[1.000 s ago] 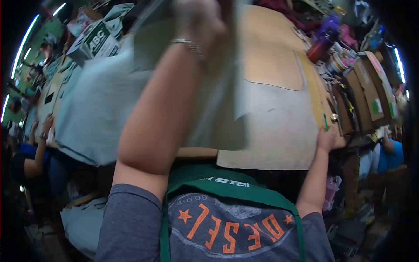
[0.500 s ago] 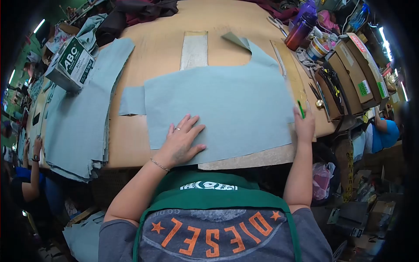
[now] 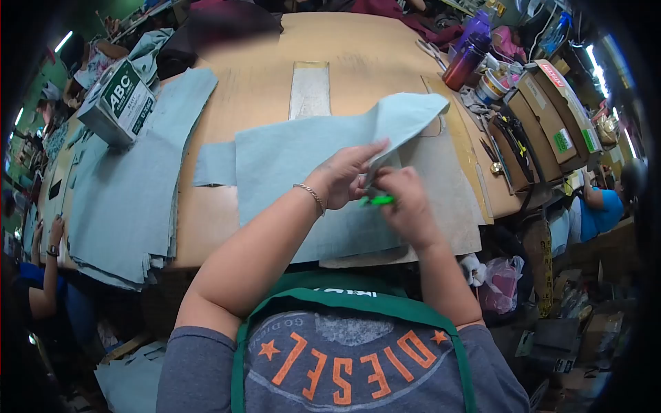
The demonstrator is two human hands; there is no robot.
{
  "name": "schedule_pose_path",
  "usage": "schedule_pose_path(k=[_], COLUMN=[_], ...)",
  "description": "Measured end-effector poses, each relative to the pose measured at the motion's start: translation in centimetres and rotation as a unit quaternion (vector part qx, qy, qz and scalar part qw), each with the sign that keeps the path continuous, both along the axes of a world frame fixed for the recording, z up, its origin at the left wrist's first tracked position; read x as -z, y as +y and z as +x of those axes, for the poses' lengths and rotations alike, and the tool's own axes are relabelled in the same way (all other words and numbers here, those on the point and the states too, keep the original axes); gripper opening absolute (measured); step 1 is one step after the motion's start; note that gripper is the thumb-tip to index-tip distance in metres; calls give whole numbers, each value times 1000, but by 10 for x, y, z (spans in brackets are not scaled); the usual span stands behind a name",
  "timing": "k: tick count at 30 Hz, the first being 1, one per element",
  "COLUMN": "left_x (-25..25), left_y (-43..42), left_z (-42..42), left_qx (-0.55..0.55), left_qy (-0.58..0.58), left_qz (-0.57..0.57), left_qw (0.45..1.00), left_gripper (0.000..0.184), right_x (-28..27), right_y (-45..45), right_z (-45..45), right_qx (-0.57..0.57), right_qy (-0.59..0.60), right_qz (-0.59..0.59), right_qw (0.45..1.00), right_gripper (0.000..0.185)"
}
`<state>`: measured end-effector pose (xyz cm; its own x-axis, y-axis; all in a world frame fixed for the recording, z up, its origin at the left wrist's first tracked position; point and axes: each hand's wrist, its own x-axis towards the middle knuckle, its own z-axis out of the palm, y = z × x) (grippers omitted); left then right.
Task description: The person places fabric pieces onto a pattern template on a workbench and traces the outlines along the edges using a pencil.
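- The left hand [image 3: 341, 177], with a bracelet [image 3: 311, 198] at its wrist, gripped a lifted part of the pale blue cloth [image 3: 289, 158] between thumb and fingers.
- The right hand [image 3: 410, 203], blurred, was closed around a green tool [image 3: 377, 201] just beside the left hand; whether it also pinched the cloth, I could not tell.
- The cloth lay on the table [image 3: 261, 82] in front of the person, its right side raised and folded.
- A grey board [image 3: 444, 179] showed from under the cloth at the right.
- A stack of similar cloth [image 3: 131, 199] lay at the left, with a box [image 3: 120, 103] on top.
- Scissors [image 3: 432, 54] lay near a bottle [image 3: 463, 65] at the far right.
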<state>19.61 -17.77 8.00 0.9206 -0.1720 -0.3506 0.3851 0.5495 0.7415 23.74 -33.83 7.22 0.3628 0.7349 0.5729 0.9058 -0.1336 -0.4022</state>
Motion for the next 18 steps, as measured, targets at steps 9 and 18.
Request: schedule_pose_path(k=[9,18], left_x=[-86,-215], left_y=[1,-17], left_z=[42,23], left_qx=[-294,-296], left_qy=[-244,-394], left_qz=[-8,272], left_qw=[924,827], left_gripper=[12,16], right_x=[4,29], right_y=[-31,-10], right_z=[-43,-2], right_qx=[143,210], right_qy=[81,326], right_qz=[126,185], right_qw=[978,903], right_gripper=[74,67])
